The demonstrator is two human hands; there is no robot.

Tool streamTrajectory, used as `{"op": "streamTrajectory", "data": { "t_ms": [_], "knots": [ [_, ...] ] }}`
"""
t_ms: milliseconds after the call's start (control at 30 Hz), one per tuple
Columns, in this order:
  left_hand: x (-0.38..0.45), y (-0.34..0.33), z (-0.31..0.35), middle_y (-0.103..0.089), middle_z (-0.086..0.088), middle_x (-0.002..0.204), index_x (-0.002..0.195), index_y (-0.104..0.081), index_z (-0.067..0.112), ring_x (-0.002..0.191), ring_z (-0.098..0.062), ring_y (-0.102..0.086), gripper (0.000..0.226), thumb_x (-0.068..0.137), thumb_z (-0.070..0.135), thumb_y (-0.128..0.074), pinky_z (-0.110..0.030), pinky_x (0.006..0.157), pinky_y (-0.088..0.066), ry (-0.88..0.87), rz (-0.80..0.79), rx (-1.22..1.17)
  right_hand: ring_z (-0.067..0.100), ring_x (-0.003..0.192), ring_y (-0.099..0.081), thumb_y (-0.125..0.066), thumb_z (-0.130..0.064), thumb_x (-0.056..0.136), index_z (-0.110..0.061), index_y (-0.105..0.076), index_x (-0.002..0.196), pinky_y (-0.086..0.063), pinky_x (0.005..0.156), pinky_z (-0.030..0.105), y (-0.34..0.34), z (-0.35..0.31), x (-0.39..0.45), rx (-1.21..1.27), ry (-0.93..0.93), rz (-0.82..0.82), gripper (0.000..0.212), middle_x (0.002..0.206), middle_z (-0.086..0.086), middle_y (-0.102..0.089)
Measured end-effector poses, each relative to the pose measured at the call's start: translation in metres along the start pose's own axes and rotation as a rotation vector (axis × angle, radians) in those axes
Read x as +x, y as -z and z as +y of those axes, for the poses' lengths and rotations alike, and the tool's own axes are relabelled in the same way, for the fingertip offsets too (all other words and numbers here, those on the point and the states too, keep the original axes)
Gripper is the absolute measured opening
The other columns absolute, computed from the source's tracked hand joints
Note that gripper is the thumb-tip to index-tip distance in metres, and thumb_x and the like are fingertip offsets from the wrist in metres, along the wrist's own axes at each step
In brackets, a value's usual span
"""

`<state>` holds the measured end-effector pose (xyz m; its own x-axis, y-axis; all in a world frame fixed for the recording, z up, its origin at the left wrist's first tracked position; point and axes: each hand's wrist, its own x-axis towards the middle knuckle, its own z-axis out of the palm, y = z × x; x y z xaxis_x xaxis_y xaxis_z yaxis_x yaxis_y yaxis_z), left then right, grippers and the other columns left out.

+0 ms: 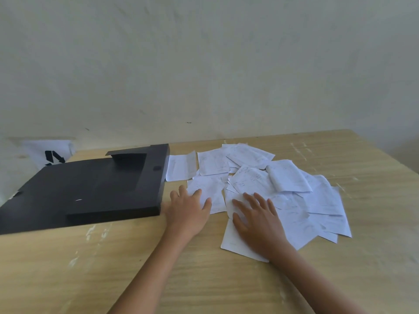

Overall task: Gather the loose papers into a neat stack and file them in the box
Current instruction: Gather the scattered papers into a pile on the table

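Note:
Several loose white papers lie scattered and overlapping on the right half of the wooden table. A flat black file box lies closed on the left, its flap tucked at the far end. My left hand rests flat with fingers spread, its fingertips on the edge of one sheet just right of the box. My right hand lies flat and spread on a sheet at the near edge of the pile. Neither hand grips anything.
A pale wall stands close behind the table's far edge. A white bag with a black mark sits beyond the table at the far left. Bare wood stretches along the near side and the far right of the table.

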<state>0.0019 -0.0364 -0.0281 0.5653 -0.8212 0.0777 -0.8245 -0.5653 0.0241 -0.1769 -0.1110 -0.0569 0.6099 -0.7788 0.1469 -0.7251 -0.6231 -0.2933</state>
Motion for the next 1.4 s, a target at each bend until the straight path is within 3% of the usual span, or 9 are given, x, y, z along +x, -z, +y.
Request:
{"op": "streamTrajectory", "data": {
  "t_ms": [233, 433, 567, 700, 800, 967, 1100, 1233, 1400],
  "knots": [
    [0.007, -0.016, 0.005, -0.043, -0.001, 0.153, 0.152, -0.042, 0.037, 0.135, -0.027, -0.039, 0.061, 0.098, 0.065, -0.033, -0.042, 0.110, -0.037, 0.049, 0.020, -0.151, 0.015, 0.152, -0.014, -0.037, -0.054, 0.099, -0.042, -0.041, 0.147, -0.006, 0.124, 0.038, 0.003, 0.003, 0.005, 0.064, -0.024, -0.035, 0.050, 0.162, -0.011, -0.027],
    [0.036, -0.009, 0.003, -0.048, 0.001, 0.149, 0.144, -0.052, 0.037, 0.133, -0.027, -0.043, 0.049, 0.098, 0.054, -0.046, -0.044, 0.100, -0.049, 0.051, 0.219, -0.288, 0.012, 0.144, -0.029, -0.043, -0.055, 0.096, -0.045, -0.055, 0.134, -0.023, 0.115, 0.033, 0.015, 0.007, 0.019, 0.116, -0.050, -0.043, 0.041, 0.152, -0.017, -0.042],
    [0.068, -0.021, -0.014, -0.013, -0.002, 0.172, 0.157, -0.031, 0.038, 0.158, -0.037, 0.000, 0.061, 0.100, 0.060, -0.035, -0.056, 0.124, -0.022, 0.089, 0.036, -0.340, 0.016, 0.139, -0.038, -0.048, -0.050, 0.096, -0.039, -0.058, 0.132, -0.031, 0.110, 0.035, 0.022, 0.016, 0.040, 0.082, -0.099, 0.069, 0.039, 0.146, -0.012, -0.051],
    [0.072, -0.033, -0.009, -0.022, 0.000, 0.170, 0.156, -0.033, 0.040, 0.158, -0.035, -0.008, 0.059, 0.101, 0.061, -0.029, -0.059, 0.125, -0.005, 0.059, 0.023, -0.243, 0.026, 0.146, -0.027, -0.029, -0.050, 0.099, -0.037, -0.046, 0.144, -0.023, 0.117, 0.038, 0.010, 0.016, 0.047, -0.010, -0.127, -0.016, 0.050, 0.157, -0.005, -0.037],
    [0.067, -0.034, 0.002, -0.039, 0.005, 0.161, 0.148, -0.045, 0.045, 0.146, -0.029, -0.031, 0.052, 0.099, 0.059, -0.035, -0.058, 0.121, -0.018, 0.032, 0.093, -0.214, 0.026, 0.148, -0.023, -0.010, -0.051, 0.097, -0.039, -0.036, 0.150, -0.021, 0.118, 0.037, 0.002, 0.007, 0.051, -0.036, -0.077, -0.015, 0.060, 0.161, -0.005, -0.030],
    [0.058, -0.030, 0.022, -0.048, 0.013, 0.143, 0.140, -0.051, 0.052, 0.120, -0.023, -0.043, 0.045, 0.098, 0.062, -0.039, -0.048, 0.107, -0.037, -0.083, 0.151, -0.213, 0.020, 0.141, -0.035, -0.038, -0.041, 0.102, -0.036, -0.052, 0.141, -0.034, 0.110, 0.036, 0.010, 0.017, 0.062, 0.028, -0.032, 0.100, 0.042, 0.153, -0.009, -0.045],
    [0.078, -0.020, 0.023, -0.043, 0.007, 0.151, 0.146, -0.047, 0.047, 0.129, -0.026, -0.039, 0.050, 0.098, 0.057, -0.044, -0.041, 0.092, -0.052, -0.014, 0.185, -0.367, 0.030, 0.140, -0.036, -0.053, -0.043, 0.095, -0.031, -0.065, 0.129, -0.035, 0.111, 0.047, 0.028, 0.054, 0.064, -0.001, -0.282, 0.347, 0.038, 0.148, 0.002, -0.052],
    [0.121, -0.026, 0.028, -0.025, -0.001, 0.166, 0.152, -0.035, 0.050, 0.146, -0.036, -0.022, 0.055, 0.098, 0.061, -0.038, -0.050, 0.116, -0.029, 0.010, 0.016, -0.295, 0.034, 0.150, -0.018, -0.033, -0.058, 0.098, -0.047, -0.055, 0.133, -0.008, 0.118, 0.063, 0.029, 0.070, 0.065, 0.021, -0.499, 0.113, 0.042, 0.159, 0.004, -0.034],
    [0.127, -0.034, 0.052, -0.015, 0.004, 0.170, 0.150, -0.029, 0.056, 0.153, -0.039, -0.006, 0.054, 0.098, 0.067, -0.023, -0.065, 0.117, -0.004, -0.018, -0.096, -0.243, 0.031, 0.128, -0.039, -0.030, -0.060, 0.097, -0.052, -0.060, 0.122, -0.024, 0.109, 0.065, 0.026, 0.057, 0.063, -0.049, -0.408, 0.090, 0.040, 0.140, -0.007, -0.051]
  ]
}}
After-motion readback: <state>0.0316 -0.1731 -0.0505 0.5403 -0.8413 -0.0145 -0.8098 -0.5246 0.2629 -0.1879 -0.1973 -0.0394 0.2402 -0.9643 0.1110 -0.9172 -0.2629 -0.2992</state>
